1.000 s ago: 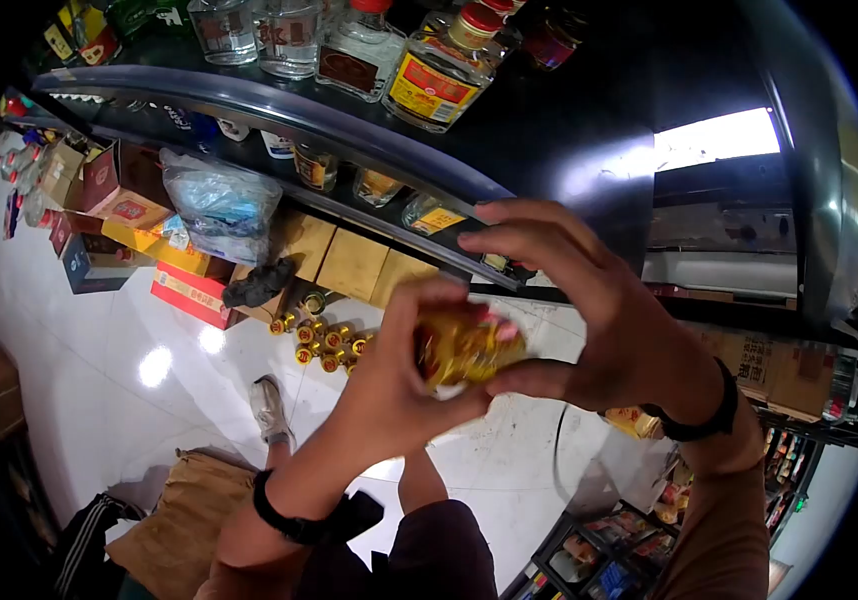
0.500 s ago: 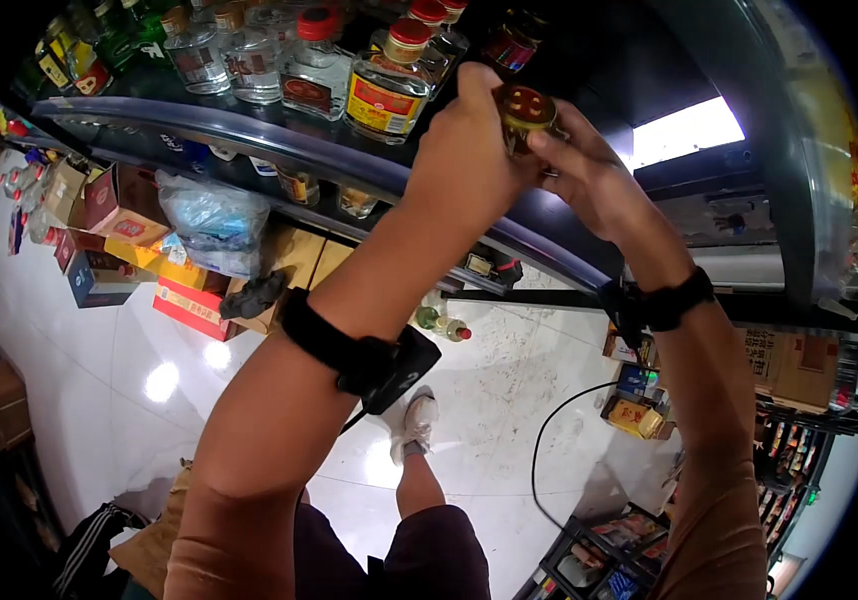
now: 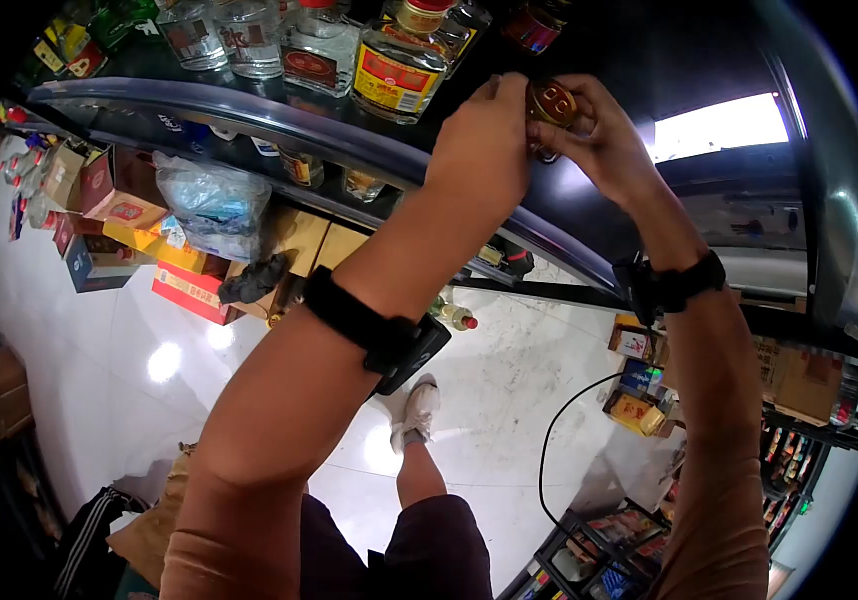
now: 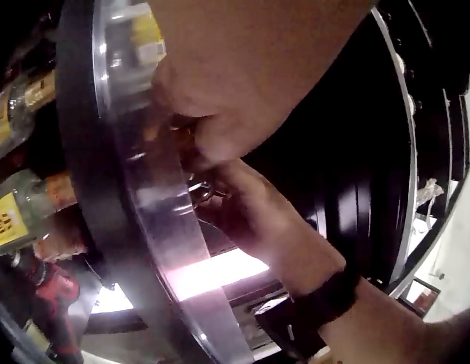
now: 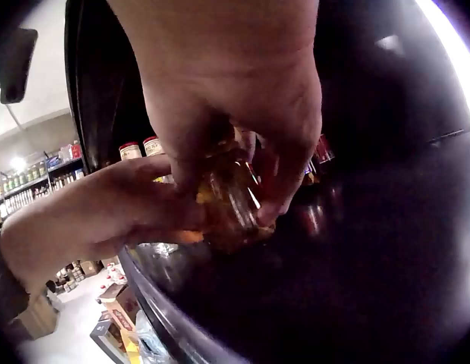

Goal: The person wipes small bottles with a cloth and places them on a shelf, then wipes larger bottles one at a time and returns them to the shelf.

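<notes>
Above the shelf edge (image 3: 279, 120): one small bottle (image 3: 552, 103), between both hands. Left hand (image 3: 484, 135) and right hand (image 3: 604, 140) each grip it.

Small bottle (image 3: 552, 103) sits between left hand (image 3: 484, 140) and right hand (image 3: 601, 140), above the shelf (image 3: 249, 119).

No text is legible; the gold cap (image 3: 552, 100), bottle labels (image 3: 396, 78) and cartons (image 3: 189, 288) show only blurred marks.
</notes>
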### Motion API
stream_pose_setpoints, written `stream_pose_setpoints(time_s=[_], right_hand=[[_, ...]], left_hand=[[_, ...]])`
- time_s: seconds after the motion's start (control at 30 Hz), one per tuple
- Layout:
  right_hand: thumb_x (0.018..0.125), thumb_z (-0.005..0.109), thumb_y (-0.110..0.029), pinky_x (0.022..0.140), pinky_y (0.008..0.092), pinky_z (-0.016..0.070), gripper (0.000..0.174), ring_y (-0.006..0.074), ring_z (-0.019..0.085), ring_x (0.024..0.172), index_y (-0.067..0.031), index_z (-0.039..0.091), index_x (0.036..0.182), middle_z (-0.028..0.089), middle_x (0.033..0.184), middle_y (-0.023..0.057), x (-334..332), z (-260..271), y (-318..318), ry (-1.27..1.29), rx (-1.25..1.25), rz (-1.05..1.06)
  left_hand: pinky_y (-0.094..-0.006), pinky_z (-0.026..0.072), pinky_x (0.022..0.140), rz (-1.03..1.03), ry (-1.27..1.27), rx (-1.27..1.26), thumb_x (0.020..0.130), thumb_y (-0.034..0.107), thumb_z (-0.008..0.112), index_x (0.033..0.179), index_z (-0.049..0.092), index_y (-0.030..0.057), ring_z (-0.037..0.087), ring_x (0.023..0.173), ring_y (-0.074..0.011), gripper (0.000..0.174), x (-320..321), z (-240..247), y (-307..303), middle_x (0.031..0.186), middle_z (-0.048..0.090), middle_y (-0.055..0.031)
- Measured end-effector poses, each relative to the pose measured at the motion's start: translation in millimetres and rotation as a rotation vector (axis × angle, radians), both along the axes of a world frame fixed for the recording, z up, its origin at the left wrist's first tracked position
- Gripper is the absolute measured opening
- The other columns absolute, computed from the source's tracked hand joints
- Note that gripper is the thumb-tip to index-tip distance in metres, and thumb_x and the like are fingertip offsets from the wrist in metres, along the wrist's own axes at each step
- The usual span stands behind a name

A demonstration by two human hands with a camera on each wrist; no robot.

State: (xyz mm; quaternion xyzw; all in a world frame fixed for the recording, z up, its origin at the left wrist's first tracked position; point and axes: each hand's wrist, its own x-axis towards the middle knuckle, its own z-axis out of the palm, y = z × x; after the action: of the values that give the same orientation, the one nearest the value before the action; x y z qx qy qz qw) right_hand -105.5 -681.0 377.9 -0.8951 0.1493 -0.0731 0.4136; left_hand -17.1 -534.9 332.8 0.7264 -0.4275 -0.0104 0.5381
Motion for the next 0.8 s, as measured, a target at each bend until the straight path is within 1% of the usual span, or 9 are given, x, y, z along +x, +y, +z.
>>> stream_pose_setpoints(time_s=[0.07, 0.17, 0.2, 0.3, 0.37, 0.57, 0.7, 0.77, 0.8], right_hand=[[0.081, 0.076, -0.035, 0.082, 0.0315, 0.0509, 0.06, 0.0198, 0.063, 0.096, 0.0013, 0.047, 0.119, 0.063, 0.108, 0.0148, 7.1, 6.0, 1.5, 0.176, -0.298, -0.233], [0.078, 0.075, -0.049, 0.083, 0.0331, 0.0502, 0.074, 0.0225, 0.064, 0.095, 0.0032, 0.045, 0.121, 0.065, 0.1, 0.0141, 21.3, 30.5, 17.4, 0.403, -0.808, -0.078], [0.088, 0.064, -0.047, 0.085, 0.0354, 0.0521, 0.06, 0.0315, 0.062, 0.105, -0.0172, 0.044, 0.136, 0.055, 0.124, 0.0215, 20.3, 19.0, 4.9, 0.264, -0.528, -0.247], [0.091, 0.062, -0.037, 0.093, 0.0367, 0.0507, 0.051, 0.0318, 0.054, 0.119, -0.0256, 0.043, 0.137, 0.049, 0.134, 0.0188, 11.7, 17.5, -11.5, -0.006, -0.124, -0.052], [0.091, 0.061, -0.015, 0.103, 0.0394, 0.0469, 0.051, 0.0261, 0.046, 0.128, -0.0252, 0.043, 0.137, 0.046, 0.138, 0.0125, 2.8, 21.9, -14.5, 0.086, -0.092, 0.177], [0.087, 0.069, -0.022, 0.091, 0.0321, 0.0509, 0.053, 0.0277, 0.059, 0.114, -0.0132, 0.047, 0.135, 0.059, 0.124, 0.0117, 28.8, 8.3, -25.3, 0.068, -0.111, -0.061], [0.082, 0.074, -0.037, 0.082, 0.0311, 0.05, 0.058, 0.0211, 0.064, 0.096, -0.0032, 0.056, 0.125, 0.066, 0.1, 0.0153, 48.9, 0.7, -38.5, -0.031, -0.509, -0.158], [0.086, 0.068, -0.04, 0.081, 0.0345, 0.0512, 0.056, 0.0267, 0.065, 0.093, -0.0055, 0.054, 0.128, 0.067, 0.098, 0.0195, 54.3, 0.3, -44.8, 0.271, -1.159, -0.093], [0.088, 0.063, -0.039, 0.083, 0.0395, 0.0506, 0.049, 0.0318, 0.065, 0.091, -0.008, 0.058, 0.126, 0.067, 0.094, 0.0222, 60.0, 1.8, -63.5, 0.748, -1.469, -0.025]], left_hand=[[-0.0416, 0.0514, 0.074, 0.018, -0.074, -0.106, 0.075, -0.003, 0.066, 0.118, 0.049, 0.003, 0.062, 0.089, -0.0417, 0.046, -7.4, -4.4, 7.5, 0.099, 0.063, -0.0228], [-0.0395, 0.0504, 0.075, -0.042, 0.003, -0.192, 0.077, -0.005, 0.063, 0.116, 0.052, 0.0025, 0.062, 0.09, -0.038, 0.042, -29.7, 16.8, 57.2, 0.1, 0.062, -0.0212], [-0.0383, 0.0501, 0.076, -0.068, 0.067, -0.196, 0.078, -0.006, 0.062, 0.115, 0.053, 0.0023, 0.062, 0.089, -0.0357, 0.039, -39.7, 17.8, 77.3, 0.1, 0.061, -0.02], [-0.0341, 0.0499, 0.073, -0.078, 0.214, -0.109, 0.078, -0.008, 0.061, 0.108, 0.057, 0.0012, 0.063, 0.086, -0.03, 0.031, -65.6, 10.0, 141.8, 0.098, 0.061, -0.0164], [-0.0318, 0.0504, 0.071, -0.08, 0.298, 0.012, 0.079, -0.008, 0.062, 0.107, 0.058, 0.0012, 0.065, 0.084, -0.0298, 0.03, -82.7, -10.2, 182.0, 0.098, 0.062, -0.0162], [-0.0338, 0.0522, 0.068, -0.105, 0.621, 0.309, 0.079, -0.007, 0.062, 0.1, 0.06, 0.0016, 0.064, 0.079, -0.0292, 0.023, -114.4, -19.2, 264.7, 0.093, 0.062, -0.0144], [-0.0349, 0.0535, 0.066, -0.105, 0.742, 0.277, 0.078, -0.007, 0.061, 0.096, 0.06, 0.0024, 0.065, 0.078, -0.0302, 0.02, -139.9, -59.6, 294.3, 0.09, 0.063, -0.0147], [-0.0358, 0.0538, 0.066, -0.111, 0.62, 0.295, 0.079, -0.006, 0.062, 0.095, 0.06, 0.0023, 0.065, 0.076, -0.0306, 0.019, -146.6, -71.7, 310.7, 0.087, 0.063, -0.0144], [-0.0363, 0.0538, 0.066, -0.087, 0.606, 0.303, 0.078, -0.005, 0.062, 0.095, 0.06, 0.002, 0.065, 0.077, -0.0306, 0.018, -149.0, -76.5, 316.2, 0.086, 0.063, -0.0142]])
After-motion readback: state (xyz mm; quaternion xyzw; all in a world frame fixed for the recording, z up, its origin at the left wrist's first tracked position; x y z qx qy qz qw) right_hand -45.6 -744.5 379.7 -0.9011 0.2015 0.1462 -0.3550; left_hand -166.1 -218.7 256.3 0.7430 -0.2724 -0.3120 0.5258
